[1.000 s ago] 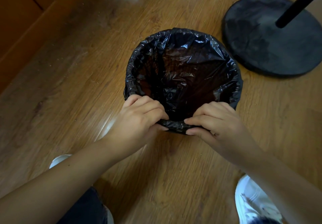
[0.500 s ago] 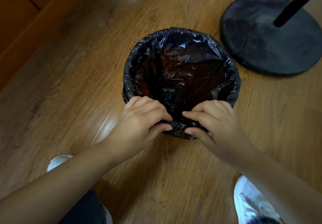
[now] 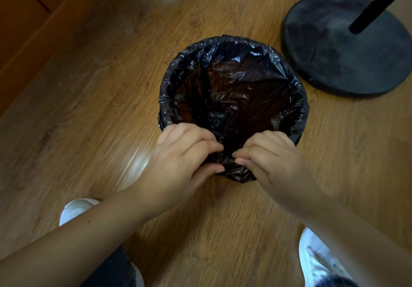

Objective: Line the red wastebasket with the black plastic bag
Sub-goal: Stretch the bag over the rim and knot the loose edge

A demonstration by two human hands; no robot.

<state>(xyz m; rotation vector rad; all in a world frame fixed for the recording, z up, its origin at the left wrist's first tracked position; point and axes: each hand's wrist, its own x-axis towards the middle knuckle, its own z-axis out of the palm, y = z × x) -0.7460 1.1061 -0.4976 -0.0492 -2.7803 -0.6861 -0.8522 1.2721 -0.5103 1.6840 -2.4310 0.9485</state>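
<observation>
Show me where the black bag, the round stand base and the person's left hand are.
black bag [image 3: 245, 90]: head view, on its crinkled inner wall.
round stand base [image 3: 330, 59]: head view, on its flat top.
left hand [image 3: 182, 159]: head view, on its back.

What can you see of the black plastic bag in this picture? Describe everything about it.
The black plastic bag is thin, glossy and crinkled. It lines the round wastebasket, and its mouth is folded outward over the rim all the way round, hiding the basket's outside; a reddish tint shows through inside. It stands on the wooden floor beside a black stand base. At the near rim the left hand and right hand pinch a bunched gather of the film with their fingers.
</observation>
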